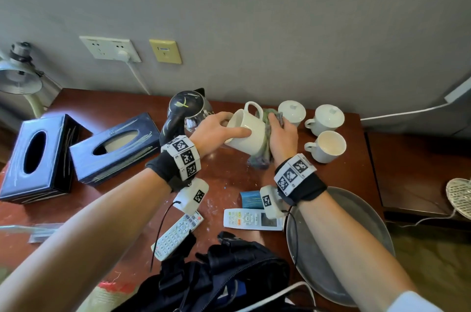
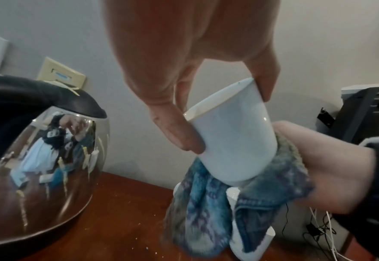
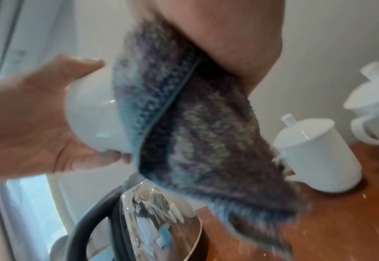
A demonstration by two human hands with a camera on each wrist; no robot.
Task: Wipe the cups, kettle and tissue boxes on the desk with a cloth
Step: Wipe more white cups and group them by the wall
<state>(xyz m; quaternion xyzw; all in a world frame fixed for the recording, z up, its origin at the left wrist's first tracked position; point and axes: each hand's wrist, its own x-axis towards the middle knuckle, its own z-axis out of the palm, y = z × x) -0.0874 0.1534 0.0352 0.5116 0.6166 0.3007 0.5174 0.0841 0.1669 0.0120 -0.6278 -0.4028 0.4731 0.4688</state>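
Observation:
My left hand [image 1: 219, 131] grips a white cup [image 1: 251, 131] by its rim, tipped on its side above the desk, handle up. My right hand [image 1: 283, 136] holds a blue-grey cloth [image 1: 265, 159] against the cup's base. In the left wrist view the cup [image 2: 233, 139] sits between thumb and fingers, the cloth [image 2: 206, 215] hanging under it. The right wrist view shows the cloth [image 3: 184, 132] covering the cup [image 3: 90, 113]. The steel kettle [image 1: 190, 113] stands just behind my left hand. Two dark tissue boxes [image 1: 35, 159] [image 1: 114, 148] lie at the left.
Two lidded cups [image 1: 291, 111] [image 1: 326, 119] and one open cup [image 1: 327, 146] stand at the back right. Two remotes [image 1: 178, 235] [image 1: 252, 220], a grey plate [image 1: 356, 243] and a black bag [image 1: 216, 278] lie near the desk's front. A lamp [image 1: 20, 77] stands far left.

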